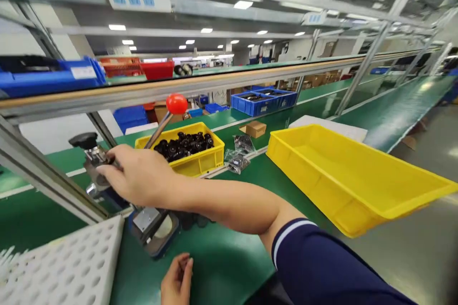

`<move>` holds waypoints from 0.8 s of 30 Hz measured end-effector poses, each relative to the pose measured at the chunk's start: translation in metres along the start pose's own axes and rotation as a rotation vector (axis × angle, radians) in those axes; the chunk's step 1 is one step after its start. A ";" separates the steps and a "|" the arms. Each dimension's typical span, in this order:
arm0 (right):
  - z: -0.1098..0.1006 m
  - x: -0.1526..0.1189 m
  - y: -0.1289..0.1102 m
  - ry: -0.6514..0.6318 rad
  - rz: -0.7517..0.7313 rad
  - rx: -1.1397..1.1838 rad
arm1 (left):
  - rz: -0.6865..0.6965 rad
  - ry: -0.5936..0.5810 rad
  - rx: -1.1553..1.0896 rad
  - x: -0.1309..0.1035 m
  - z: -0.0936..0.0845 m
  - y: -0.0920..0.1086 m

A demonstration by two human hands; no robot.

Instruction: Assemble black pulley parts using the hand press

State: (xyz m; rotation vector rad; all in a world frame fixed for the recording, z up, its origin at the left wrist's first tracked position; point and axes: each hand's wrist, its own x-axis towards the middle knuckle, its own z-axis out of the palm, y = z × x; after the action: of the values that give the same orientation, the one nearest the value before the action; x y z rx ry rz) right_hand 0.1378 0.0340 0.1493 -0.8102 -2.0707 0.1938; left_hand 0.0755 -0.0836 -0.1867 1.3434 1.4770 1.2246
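My right hand (141, 176) reaches across to the left, its thumb and fingers closed around the upper metal part of a hand press (102, 159). A lever with a red ball knob (176, 104) rises behind this hand, and a black knob (84, 140) tops the press. Below, the press base (157, 233) stands on the green bench, with a round pale piece on it. Near the front edge is my left hand (177, 279), apart from the press. Its fingers are curled together, and whatever they may hold is hidden.
A yellow bin (195, 167) of black parts stands behind the press. Plastic bags (238, 159) and a small cardboard box (255, 128) lie beside it. A large yellow bin (322, 190) is at right, a white perforated tray (67, 267) at left. Metal posts (46, 171) frame the bench.
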 end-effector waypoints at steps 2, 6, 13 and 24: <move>0.000 -0.029 0.030 0.024 -0.059 0.079 | -0.015 -0.020 -0.006 0.002 -0.003 0.002; -0.003 -0.119 0.134 -0.024 0.158 -0.116 | -0.019 -0.022 0.068 0.004 -0.009 0.000; -0.029 -0.285 0.278 0.004 0.672 -0.482 | 0.037 -0.018 0.182 0.003 -0.005 -0.007; -0.006 -0.279 0.322 -0.128 0.600 -0.468 | 0.135 0.015 0.411 0.005 -0.002 -0.001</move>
State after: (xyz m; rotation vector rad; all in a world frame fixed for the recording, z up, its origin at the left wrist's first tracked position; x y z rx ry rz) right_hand 0.4076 0.1123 -0.1711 -1.7393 -1.9576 0.0845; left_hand 0.0725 -0.0787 -0.1868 1.7300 1.7368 1.0477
